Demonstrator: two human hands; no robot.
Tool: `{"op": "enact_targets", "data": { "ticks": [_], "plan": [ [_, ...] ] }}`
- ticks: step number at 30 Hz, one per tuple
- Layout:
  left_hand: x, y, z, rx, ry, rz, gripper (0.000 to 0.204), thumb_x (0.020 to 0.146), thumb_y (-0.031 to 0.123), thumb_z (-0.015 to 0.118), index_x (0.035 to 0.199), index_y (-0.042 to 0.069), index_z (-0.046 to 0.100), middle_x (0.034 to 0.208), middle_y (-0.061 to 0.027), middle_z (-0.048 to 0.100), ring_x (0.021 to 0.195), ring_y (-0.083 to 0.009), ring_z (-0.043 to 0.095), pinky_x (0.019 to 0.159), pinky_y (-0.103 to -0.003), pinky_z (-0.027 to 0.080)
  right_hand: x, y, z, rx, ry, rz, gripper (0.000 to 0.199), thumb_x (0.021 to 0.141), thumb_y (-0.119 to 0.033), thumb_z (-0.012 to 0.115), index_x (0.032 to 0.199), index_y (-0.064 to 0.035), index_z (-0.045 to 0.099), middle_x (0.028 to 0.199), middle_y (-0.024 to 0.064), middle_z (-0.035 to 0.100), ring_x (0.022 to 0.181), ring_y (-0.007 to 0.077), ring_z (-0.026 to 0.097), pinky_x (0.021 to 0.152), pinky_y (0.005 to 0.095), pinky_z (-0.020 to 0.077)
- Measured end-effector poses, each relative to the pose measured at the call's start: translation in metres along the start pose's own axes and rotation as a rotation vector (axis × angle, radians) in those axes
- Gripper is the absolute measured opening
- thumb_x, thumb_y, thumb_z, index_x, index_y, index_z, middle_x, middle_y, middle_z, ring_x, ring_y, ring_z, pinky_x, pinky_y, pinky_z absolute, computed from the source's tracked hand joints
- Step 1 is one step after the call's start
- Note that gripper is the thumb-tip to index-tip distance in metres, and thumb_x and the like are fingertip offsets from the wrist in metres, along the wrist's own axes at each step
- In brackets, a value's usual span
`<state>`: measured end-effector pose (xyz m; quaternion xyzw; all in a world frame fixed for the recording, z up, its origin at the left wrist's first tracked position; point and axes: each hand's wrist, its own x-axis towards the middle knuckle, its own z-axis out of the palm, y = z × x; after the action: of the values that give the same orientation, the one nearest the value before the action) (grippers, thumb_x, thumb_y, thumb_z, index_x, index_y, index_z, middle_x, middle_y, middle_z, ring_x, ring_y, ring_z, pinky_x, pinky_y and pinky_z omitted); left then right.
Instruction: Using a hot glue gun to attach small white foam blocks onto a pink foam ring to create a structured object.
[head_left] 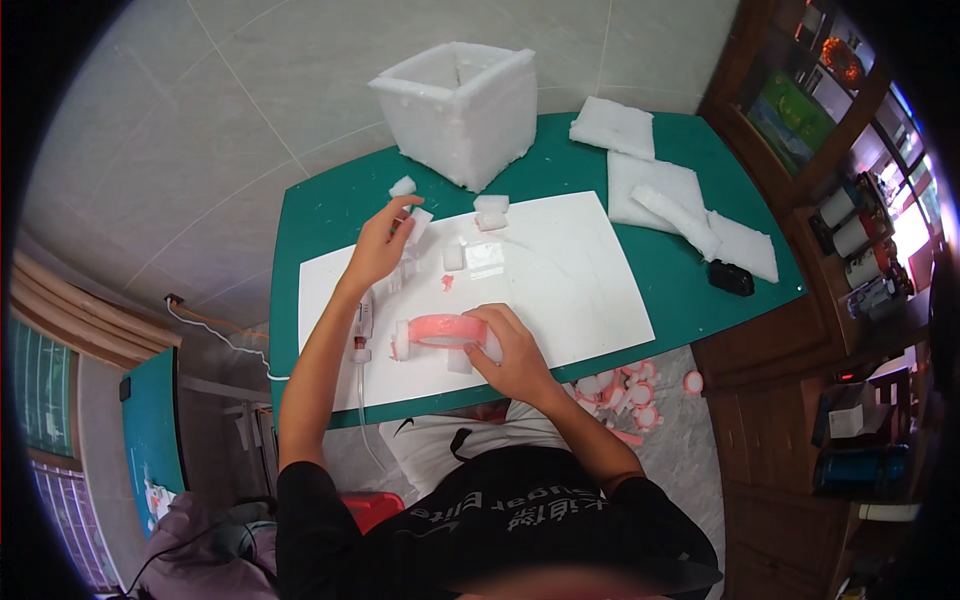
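The right hand (510, 350) is resting near the front edge of the bench (320, 215), on the white sheet (570, 290) that is covering most of the green top. Its grip is closing around the right end of a pink translucent ring-shaped part (435, 330); the fingers are hiding that end, so its full outline is not showing. The part is lying on its side, with one small white foam block (401, 340) touching its left end and another (459, 361) just in front of it.

Left of the ring, a thin clear tube (362, 400) is hanging over the front edge; its fittings are too small to make out.

Farther back, the left hand (380, 245) is reaching toward the rear left corner of the sheet. Its fingertips are pinching one small white foam piece (419, 224) in a narrow grip. Four more loose foam blocks are lying nearby; the exact count is hard to confirm.

At the rear edge, one open foam box (460, 110) is overhanging the bench. Three flat foam slabs (655, 185) are lying at the right rear corner, beside one small black object (731, 277).
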<state>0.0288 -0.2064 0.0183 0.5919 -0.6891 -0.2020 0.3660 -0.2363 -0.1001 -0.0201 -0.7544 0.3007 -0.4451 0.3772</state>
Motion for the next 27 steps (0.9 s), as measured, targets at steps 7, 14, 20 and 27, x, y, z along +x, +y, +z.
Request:
{"op": "enact_targets", "data": {
  "ticks": [7, 14, 20, 27],
  "plan": [
    [-0.098, 0.061, -0.052, -0.226, 0.004, 0.130, 0.031, 0.096, -0.001, 0.053, 0.124, 0.001, 0.067, 0.107, -0.0079, 0.060, 0.091, -0.0141, 0.053, 0.078, -0.026, 0.046, -0.002, -0.003, 0.011, 0.013, 0.069, 0.041, 0.036, 0.084, -0.007, 0.068, 0.118, -0.0001, 0.059, 0.114, 0.0205, 0.058, 0.106, 0.0400, 0.060, 0.091, 0.0425, 0.0495],
    [-0.149, 0.095, -0.032, -0.360, -0.004, -0.035, 0.052, 0.081, 0.000, 0.077, 0.131, 0.002, 0.063, 0.112, -0.0055, 0.057, 0.096, -0.0124, 0.053, 0.080, -0.024, 0.047, -0.003, 0.001, 0.018, -0.013, 0.122, 0.020, 0.035, 0.082, -0.005, 0.068, 0.116, 0.0007, 0.059, 0.112, 0.0208, 0.058, 0.104, 0.0409, 0.060, 0.088, 0.0441, 0.0500],
    [-0.157, 0.105, -0.010, -0.092, 0.068, 0.075, 0.062, 0.073, 0.011, 0.087, 0.130, 0.004, 0.065, 0.116, -0.0110, 0.063, 0.100, -0.0229, 0.057, 0.084, -0.030, 0.048, -0.003, 0.002, 0.019, -0.005, 0.115, 0.029, 0.036, 0.082, -0.005, 0.068, 0.117, 0.0002, 0.058, 0.113, 0.0200, 0.058, 0.103, 0.0405, 0.060, 0.087, 0.0443, 0.0502],
    [-0.158, 0.100, 0.011, 0.361, 0.182, 0.308, 0.060, 0.068, 0.022, 0.087, 0.123, 0.006, 0.070, 0.114, -0.0098, 0.064, 0.100, -0.0287, 0.055, 0.085, -0.037, 0.047, -0.004, 0.002, 0.019, 0.017, 0.119, 0.036, 0.037, 0.081, -0.005, 0.068, 0.117, -0.0003, 0.058, 0.113, 0.0200, 0.058, 0.104, 0.0407, 0.060, 0.088, 0.0446, 0.0499]
  ]
}}
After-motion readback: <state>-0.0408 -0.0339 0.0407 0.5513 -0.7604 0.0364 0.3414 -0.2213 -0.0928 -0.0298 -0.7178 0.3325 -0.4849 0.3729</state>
